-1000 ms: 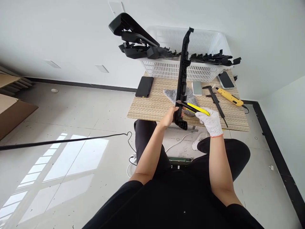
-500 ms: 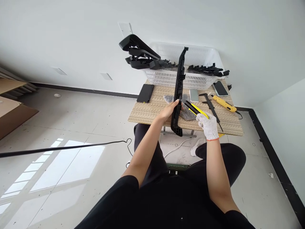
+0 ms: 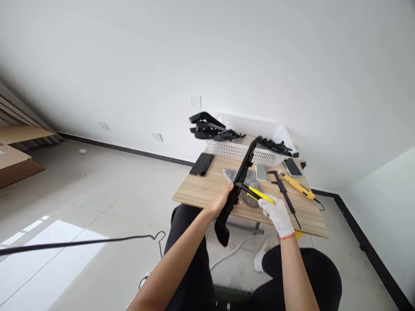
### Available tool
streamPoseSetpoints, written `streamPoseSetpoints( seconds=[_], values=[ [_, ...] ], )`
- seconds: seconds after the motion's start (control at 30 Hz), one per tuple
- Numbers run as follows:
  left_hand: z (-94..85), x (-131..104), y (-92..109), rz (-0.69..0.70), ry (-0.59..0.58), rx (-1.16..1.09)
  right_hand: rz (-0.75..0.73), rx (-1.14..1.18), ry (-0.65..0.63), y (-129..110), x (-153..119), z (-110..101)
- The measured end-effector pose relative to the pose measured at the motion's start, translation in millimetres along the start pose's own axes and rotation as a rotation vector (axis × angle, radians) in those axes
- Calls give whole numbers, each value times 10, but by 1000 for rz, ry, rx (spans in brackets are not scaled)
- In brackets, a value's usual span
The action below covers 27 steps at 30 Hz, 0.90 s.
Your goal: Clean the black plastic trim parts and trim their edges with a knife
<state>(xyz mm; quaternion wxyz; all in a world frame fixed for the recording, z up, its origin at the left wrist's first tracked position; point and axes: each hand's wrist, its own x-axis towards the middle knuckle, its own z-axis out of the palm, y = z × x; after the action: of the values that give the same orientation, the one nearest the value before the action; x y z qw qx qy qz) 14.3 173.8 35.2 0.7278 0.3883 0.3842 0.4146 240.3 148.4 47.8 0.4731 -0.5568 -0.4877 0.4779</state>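
Note:
My bare left hand point(image 3: 222, 201) grips a long black plastic trim part point(image 3: 227, 205) near its middle, tilted with its near end below the table edge. In a white knit glove, my right hand point(image 3: 275, 211) is closed round a yellow and black utility knife point(image 3: 259, 194). The knife's front end is at the trim part, just by my left fingers; whether the blade touches the plastic I cannot tell. Under the part lies a grey cloth-like piece point(image 3: 256, 181), probably a glove, on the wooden table point(image 3: 191, 190).
A white basket point(image 3: 227, 150) behind holds several black plastic parts point(image 3: 207, 127). Around the table lie a black phone point(image 3: 202, 164), a small pale box point(image 3: 261, 172), a caliper point(image 3: 285, 194), a yellow corded tool point(image 3: 298, 186) and another phone point(image 3: 292, 167). A black cable point(image 3: 97, 242) crosses at left.
The trim part has tilted, its near end swinging left. My right hand has brought the knife's front end left onto or over the part. The camera view has shifted upward.

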Motion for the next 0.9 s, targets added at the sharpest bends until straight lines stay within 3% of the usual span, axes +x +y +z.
streamPoseSetpoints(
  seconds=[0.07,0.2,0.33,0.47,0.53,0.6,0.67,0.8,0.9],
  values=[
    [-12,-26,14,50,-13,-23,-40,-63,-79,35,11,-7],
    [20,-101,44,139,-55,94,-111,-123,82,104,2,-15],
    [36,-139,44,256,-135,256,-81,-167,-1,73,-40,-16],
    [27,-119,6,252,-70,268,-66,-158,63,35,-55,-30],
    [30,-106,-17,249,-34,291,-46,-149,0,34,-50,-39],
    [39,-100,-31,241,-30,305,-38,-170,9,33,-47,-41],
    [51,-106,-31,232,-24,265,-38,-165,109,21,-50,-35],
    [73,-137,-3,248,-16,311,17,-165,17,-14,-69,-11],
    [82,-144,0,219,-16,275,13,-144,91,-21,-77,1]
  ],
)
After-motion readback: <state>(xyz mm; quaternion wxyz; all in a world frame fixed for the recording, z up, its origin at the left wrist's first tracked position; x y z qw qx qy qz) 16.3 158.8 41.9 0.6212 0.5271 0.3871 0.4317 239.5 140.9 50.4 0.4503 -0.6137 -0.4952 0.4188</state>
